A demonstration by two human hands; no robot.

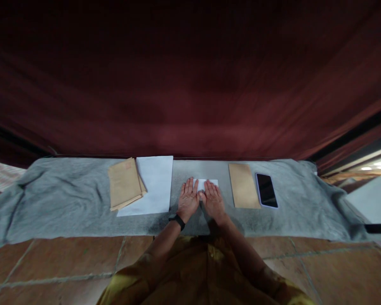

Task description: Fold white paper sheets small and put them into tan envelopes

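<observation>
My left hand [188, 198] and my right hand [213, 199] lie flat side by side, fingers stretched out, pressing on a small folded white paper [204, 183] that shows only past the fingertips. A black band sits on my left wrist. The paper rests on a grey cloth [66, 203] spread over the surface. Left of my hands lies a white sheet [157, 182] with a stack of brown envelopes [124, 183] overlapping its left edge. Right of my hands lies a single brown envelope [243, 185], and beside it a dark phone [266, 190], screen up.
A dark red curtain [190, 84] hangs behind the cloth-covered surface. Brown floor tiles [51, 267] run along the near side. A pale flat object [373, 199] and a dark bar [379, 228] sit at the far right edge.
</observation>
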